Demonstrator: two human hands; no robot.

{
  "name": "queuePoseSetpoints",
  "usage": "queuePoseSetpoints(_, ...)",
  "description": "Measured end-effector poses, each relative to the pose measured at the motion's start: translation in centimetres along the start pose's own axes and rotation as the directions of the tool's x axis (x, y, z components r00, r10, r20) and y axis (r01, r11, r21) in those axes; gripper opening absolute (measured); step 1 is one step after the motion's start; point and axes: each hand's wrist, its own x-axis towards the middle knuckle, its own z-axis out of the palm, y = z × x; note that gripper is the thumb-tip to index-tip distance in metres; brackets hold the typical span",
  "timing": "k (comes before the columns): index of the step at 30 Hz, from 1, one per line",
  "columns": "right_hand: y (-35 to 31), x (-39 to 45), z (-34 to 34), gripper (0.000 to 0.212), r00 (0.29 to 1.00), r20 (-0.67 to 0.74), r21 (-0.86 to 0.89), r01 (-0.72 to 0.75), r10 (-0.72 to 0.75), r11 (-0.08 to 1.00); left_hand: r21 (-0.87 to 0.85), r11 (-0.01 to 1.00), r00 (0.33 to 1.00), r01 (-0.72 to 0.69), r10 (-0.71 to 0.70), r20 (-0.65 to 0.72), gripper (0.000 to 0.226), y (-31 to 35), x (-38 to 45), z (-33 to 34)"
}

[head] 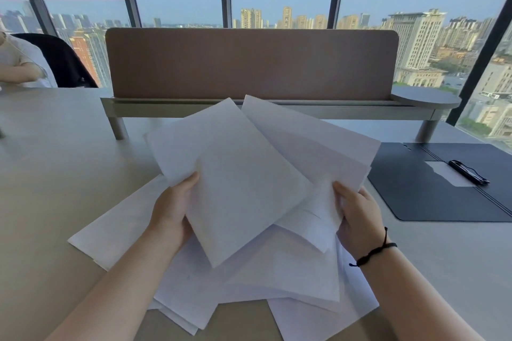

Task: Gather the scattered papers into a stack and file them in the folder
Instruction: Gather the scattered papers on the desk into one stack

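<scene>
The gathering is partly done, by the look of it: the left hand [173,210] grips a lifted white sheet [235,183] by its near-left edge, thumb on top, while the right hand [357,219] pinches a fanned bunch of sheets [310,141] at their lower right corner, the two sets overlapping in the air, crooked and unsquared. Below them more loose papers [277,279] lie in a skewed heap on the surface [55,174], one sheet [116,224] sticking far out to the left beneath the left forearm. Still left, I judge: picking up that heap, tapping all edges level, and filing. The dark folder [432,202] lies open and flat to the right, well apart from the heap, with a black spring clip [468,171] across a pale patch inside it; the clip probably needs lifting before paper goes under. Behind stands a brown desk divider [249,63] on a raised shelf [277,111], and a seated person's sleeve [19,61] shows at far left. Nothing blocks the path to the folder.
</scene>
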Motion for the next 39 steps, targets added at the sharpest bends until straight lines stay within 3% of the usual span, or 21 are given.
queuePoseSetpoints(4,0.5,-0.3,0.6,0.021,0.999,0.050,-0.021,-0.013,0.014,1.000,-0.027,0.999,0.999,-0.028,0.029,0.028,0.039,-1.1,-0.3,0.8)
queuePoseSetpoints(7,1.1,-0.9,1.1,0.025,0.981,0.191,-0.145,-0.009,0.037,0.989,-0.004,1.000,0.999,-0.002,0.002,0.047,0.033,-1.6,-0.5,1.4)
queuePoseSetpoints(10,1.5,-1.7,1.4,0.047,0.916,0.384,-0.295,0.001,0.118,0.955,0.043,0.999,0.999,0.021,-0.022,0.024,0.027,-1.8,-0.5,1.5)
queuePoseSetpoints(13,1.8,-2.2,1.2,0.051,0.864,0.477,-0.363,0.030,0.159,0.931,0.082,0.997,1.000,0.007,-0.008,0.006,0.026,-1.6,-0.1,1.3)
queuePoseSetpoints(19,0.6,-1.8,1.0,0.024,0.908,0.413,-0.250,0.031,0.077,0.968,0.147,0.986,0.996,-0.085,0.080,0.034,0.046,-0.3,0.5,0.3)
queuePoseSetpoints(20,0.0,-1.7,0.9,0.030,0.916,0.394,-0.183,0.005,0.068,0.983,0.163,0.982,0.995,-0.100,0.095,0.041,0.050,0.2,0.6,-0.1)
queuePoseSetpoints(23,-1.7,-1.0,-0.3,0.081,0.949,0.298,-0.020,-0.100,0.102,0.995,0.254,0.964,0.994,-0.081,0.059,0.093,0.046,1.7,0.8,-1.3)
queuePoseSetpoints(25,-2.4,-0.5,-1.2,0.084,0.967,0.220,0.048,-0.142,0.128,0.989,0.317,0.947,0.982,-0.047,-0.014,0.187,0.043,2.2,0.5,-1.8)
queuePoseSetpoints(28,-2.0,-0.3,-1.2,0.068,0.964,0.147,-0.095,-0.211,0.223,0.973,0.404,0.914,0.955,-0.034,-0.089,0.282,0.058,1.7,0.3,-1.8)
queuePoseSetpoints(31,-1.0,-0.6,-0.3,0.046,0.945,0.152,-0.289,-0.237,0.289,0.927,0.564,0.812,0.947,-0.147,-0.050,0.319,0.063,0.7,0.3,-1.3)
queuePoseSetpoints(32,-0.7,-0.6,-0.2,0.051,0.947,0.167,-0.328,-0.208,0.273,0.921,0.611,0.769,0.949,-0.188,-0.018,0.315,0.065,0.4,0.4,-1.1)
queuePoseSetpoints(34,-0.1,-0.6,-0.1,0.084,0.965,0.172,-0.415,-0.109,0.195,0.903,0.659,0.714,0.954,-0.239,0.046,0.295,0.055,-0.3,0.3,-0.8)
queuePoseSetpoints(36,0.1,-1.0,0.2,0.098,0.968,0.201,-0.492,-0.030,0.148,0.870,0.678,0.675,0.950,-0.291,0.117,0.290,0.035,-1.0,0.1,-0.5)
queuePoseSetpoints(37,0.3,-1.1,0.2,0.096,0.963,0.225,-0.509,-0.014,0.149,0.861,0.685,0.658,0.945,-0.313,0.147,0.291,0.028,-1.2,0.0,-0.3)
queuePoseSetpoints(39,0.4,-1.5,0.5,0.070,0.953,0.260,-0.499,-0.008,0.158,0.867,0.685,0.649,0.943,-0.332,0.201,0.267,0.015,-1.4,0.0,-0.1)
